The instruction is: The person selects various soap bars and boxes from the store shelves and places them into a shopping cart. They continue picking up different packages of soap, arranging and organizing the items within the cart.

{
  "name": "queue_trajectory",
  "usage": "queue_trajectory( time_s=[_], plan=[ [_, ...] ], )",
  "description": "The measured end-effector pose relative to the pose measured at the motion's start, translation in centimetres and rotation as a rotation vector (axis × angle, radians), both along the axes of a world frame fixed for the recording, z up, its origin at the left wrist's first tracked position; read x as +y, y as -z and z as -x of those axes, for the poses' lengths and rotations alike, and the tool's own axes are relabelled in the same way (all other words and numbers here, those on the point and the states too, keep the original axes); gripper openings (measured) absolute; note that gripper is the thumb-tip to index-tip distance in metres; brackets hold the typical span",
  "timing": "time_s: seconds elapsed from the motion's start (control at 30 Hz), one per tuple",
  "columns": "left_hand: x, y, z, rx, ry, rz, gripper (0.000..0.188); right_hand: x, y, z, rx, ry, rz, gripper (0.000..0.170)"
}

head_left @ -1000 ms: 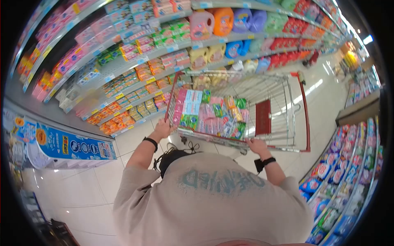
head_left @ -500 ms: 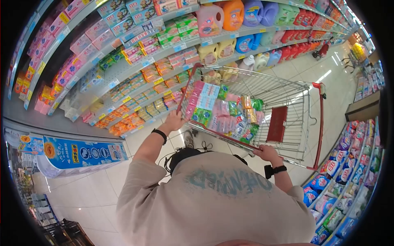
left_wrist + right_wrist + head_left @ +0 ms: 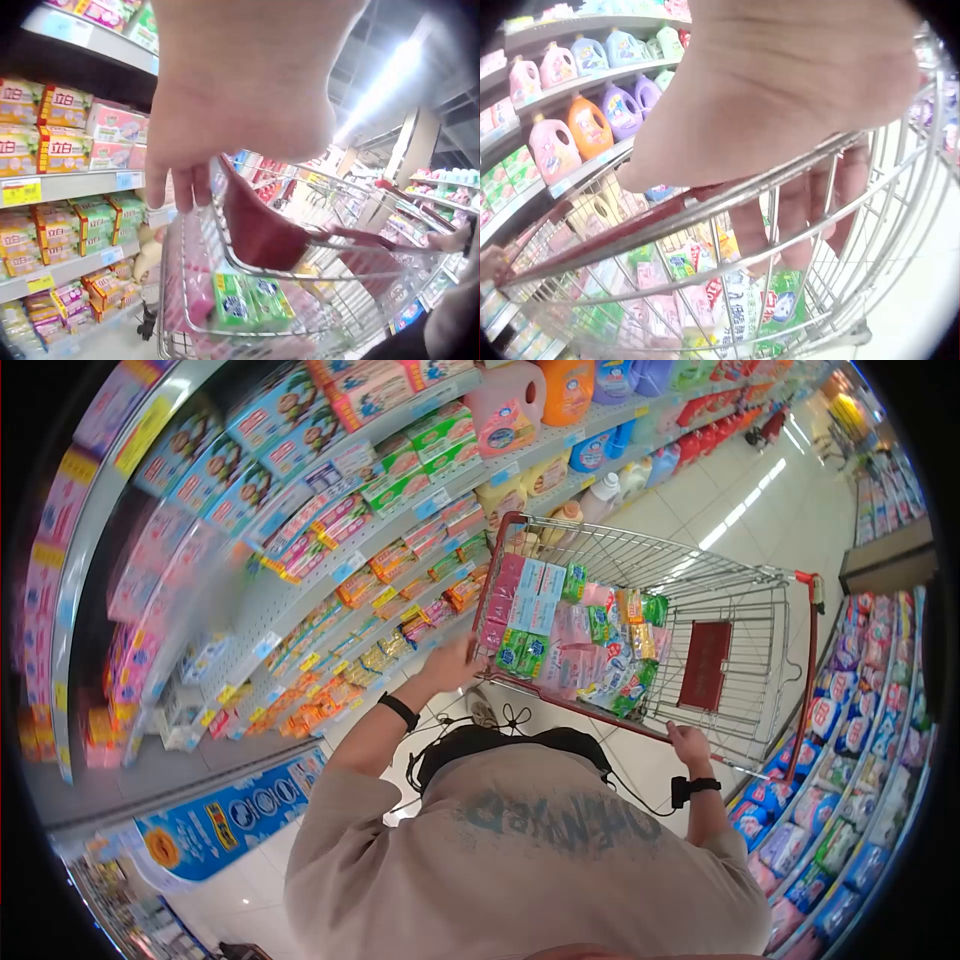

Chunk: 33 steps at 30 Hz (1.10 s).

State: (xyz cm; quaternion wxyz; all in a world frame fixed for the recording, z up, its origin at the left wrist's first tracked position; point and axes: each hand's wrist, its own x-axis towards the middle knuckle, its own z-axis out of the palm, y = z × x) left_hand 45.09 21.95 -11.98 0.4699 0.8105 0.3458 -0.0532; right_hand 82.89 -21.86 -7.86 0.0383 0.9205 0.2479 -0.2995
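Note:
A metal shopping cart [image 3: 745,695] with red rails stands before the person, its basket part-filled with packaged goods. Among them are pink packs [image 3: 505,585], light-blue boxes [image 3: 537,595] and green packs [image 3: 520,653]. At the cart's left end, the left hand [image 3: 452,663] is beside the red corner; in the left wrist view its fingers [image 3: 180,186] hang fairly straight next to the red corner piece [image 3: 259,225]. The right hand [image 3: 688,742] grips the near side rail, and in the right wrist view its fingers [image 3: 791,225] reach over the rail into the basket.
A long shelf of boxed soap [image 3: 440,435] and detergent jugs [image 3: 505,410] curves along the left and far side. Bagged detergent [image 3: 815,805] fills the right shelf. A blue promotional display [image 3: 225,815] stands at the left; tiled floor [image 3: 740,525] runs ahead.
The cart has shifted rightward in the head view, and the soap shelf looms larger at the left. The left hand has gone from holding the corner to loose fingers beside it. The right hand stays on the rail.

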Motion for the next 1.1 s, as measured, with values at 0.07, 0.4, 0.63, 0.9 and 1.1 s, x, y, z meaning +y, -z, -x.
queue_trajectory(
  time_s=[0.07, 0.4, 0.63, 0.9, 1.1],
  plan=[
    [4.6, 4.3, -1.0, -0.115, -0.214, -0.37, 0.068, 0.2, 1.0, -0.6, -0.027, 0.012, 0.014, 0.068],
    [20.0, 4.8, -11.7, 0.296, -0.157, -0.959, 0.083, 2.6, 0.2, -1.0, -0.131, 0.064, 0.095, 0.069],
    [24.3, 8.0, -13.6, 0.503, -0.219, -0.807, 0.071, 2.8, 0.0, -1.4, -0.162, 0.062, 0.057, 0.06],
    [26.5, 8.5, -13.9, 0.426, -0.189, -0.815, 0.053, 2.7, 0.8, -2.0, -0.23, 0.027, 0.008, 0.053],
    [28.3, 9.8, -13.7, 0.284, -0.183, -0.804, 0.073, 2.1, 1.2, -2.0, -0.286, -0.024, -0.084, 0.051]
  ],
)
